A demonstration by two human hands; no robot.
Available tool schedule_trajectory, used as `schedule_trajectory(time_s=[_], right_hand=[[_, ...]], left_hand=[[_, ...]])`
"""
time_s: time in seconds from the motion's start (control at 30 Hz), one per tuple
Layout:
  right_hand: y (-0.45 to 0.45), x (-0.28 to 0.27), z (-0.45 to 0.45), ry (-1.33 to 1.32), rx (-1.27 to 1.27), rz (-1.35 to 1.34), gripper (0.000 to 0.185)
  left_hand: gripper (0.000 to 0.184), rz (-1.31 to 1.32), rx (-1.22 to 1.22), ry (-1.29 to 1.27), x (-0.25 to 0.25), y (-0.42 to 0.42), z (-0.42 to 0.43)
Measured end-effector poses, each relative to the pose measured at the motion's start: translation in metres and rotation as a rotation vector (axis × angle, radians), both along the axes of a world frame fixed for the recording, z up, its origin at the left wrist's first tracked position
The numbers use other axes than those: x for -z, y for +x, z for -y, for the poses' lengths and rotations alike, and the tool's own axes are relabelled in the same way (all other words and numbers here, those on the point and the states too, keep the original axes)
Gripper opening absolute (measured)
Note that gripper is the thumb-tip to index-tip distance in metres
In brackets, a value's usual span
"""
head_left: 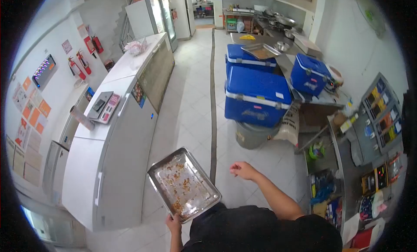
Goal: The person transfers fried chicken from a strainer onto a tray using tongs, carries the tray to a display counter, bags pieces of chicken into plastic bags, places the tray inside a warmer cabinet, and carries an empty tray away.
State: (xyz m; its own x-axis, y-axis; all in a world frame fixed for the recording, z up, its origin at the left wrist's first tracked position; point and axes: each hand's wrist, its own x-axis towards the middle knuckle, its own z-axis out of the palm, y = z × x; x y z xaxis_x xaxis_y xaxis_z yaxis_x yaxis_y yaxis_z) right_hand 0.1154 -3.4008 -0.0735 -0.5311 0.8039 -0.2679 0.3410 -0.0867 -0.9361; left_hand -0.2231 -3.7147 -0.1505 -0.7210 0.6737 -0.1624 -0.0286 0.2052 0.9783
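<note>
My left hand (174, 223) grips the near edge of a shiny metal tray (191, 184) and holds it tilted above the floor. Brown and orange crumbs and greasy residue are scattered over the tray's bottom. My right hand (242, 170) is out in front of my body, apart from the tray, with its fingers curled in and nothing visible in them. Beyond it stands a grey bin (252, 135) with a large blue cooler box (257, 93) on top.
White chest freezers (117, 134) line the left, carrying a pink scale (108, 108). On the right are another cooler (309, 74), a metal counter and a cluttered shelf (323, 182). A dark strip (213, 100) runs along the tiled floor aisle toward the doorway.
</note>
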Motion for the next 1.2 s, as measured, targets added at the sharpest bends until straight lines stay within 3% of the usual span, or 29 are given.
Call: schedule_trajectory(time_s=[0.1,0.2,0.27,0.33,0.4,0.47,0.53,0.6,0.67,0.77,0.9,1.0,1.07,1.13,1.17,1.2], right_hand=[[-0.005,-0.011,-0.058,-0.007,0.081,0.05,0.025],[0.004,-0.026,-0.128,0.077,0.221,0.143,0.027],[0.002,-0.059,-0.181,-0.179,0.462,0.043,0.022],[0.007,-0.082,-0.229,-0.038,0.604,-0.063,0.019],[0.002,-0.117,-0.288,0.075,0.782,-0.224,0.01],[0.004,-0.154,-0.36,0.225,0.944,-0.357,0.017],[0.028,-0.172,-0.449,0.194,1.148,-0.408,0.027],[0.069,-0.165,-0.544,0.209,1.224,-0.567,0.025],[0.106,-0.151,-0.629,0.112,1.303,-0.671,0.029],[0.119,-0.144,-0.723,-0.124,1.625,-0.63,0.037],[0.13,-0.125,-0.781,-0.288,1.726,-0.506,0.042],[0.178,-0.061,-0.821,-0.113,1.69,-0.472,0.049],[0.172,-0.066,-0.816,-0.139,1.738,-0.507,0.039],[0.112,-0.117,-0.831,-0.171,1.796,-0.438,0.035],[0.082,-0.14,-0.842,-0.123,1.841,-0.453,0.03],[0.085,-0.133,-0.846,-0.067,1.805,-0.434,0.029]], left_hand=[[0.022,-0.157,0.034,-0.085,-0.008,-0.059,-0.108],[0.022,-0.085,0.126,0.047,-0.009,-0.115,-0.227],[0.022,-0.023,0.174,0.018,-0.05,-0.13,-0.315],[0.022,0.017,0.188,-0.003,-0.074,-0.144,-0.389],[0.022,0.09,0.241,0.059,-0.055,-0.172,-0.459],[0.023,0.109,0.297,0.084,-0.065,-0.19,-0.523],[0.018,0.121,0.246,0.044,-0.08,-0.204,-0.58],[0.018,0.127,0.254,0.059,-0.067,-0.234,-0.631],[0.02,0.083,0.263,-0.022,-0.089,-0.262,-0.672],[0.017,0.085,0.246,-0.049,-0.112,-0.298,-0.738],[0.014,-0.066,0.227,-0.131,-0.062,-0.377,-0.816],[0.014,-0.104,0.282,-0.082,-0.066,-0.407,-0.915],[0.013,-0.141,0.363,-0.039,-0.079,-0.417,-0.999],[0.014,-0.163,0.411,-0.073,-0.088,-0.428,-1.075],[0.014,-0.05,0.458,-0.138,-0.104,-0.427,-1.122],[0.015,-0.156,0.552,-0.069,-0.127,-0.418,-1.17]])
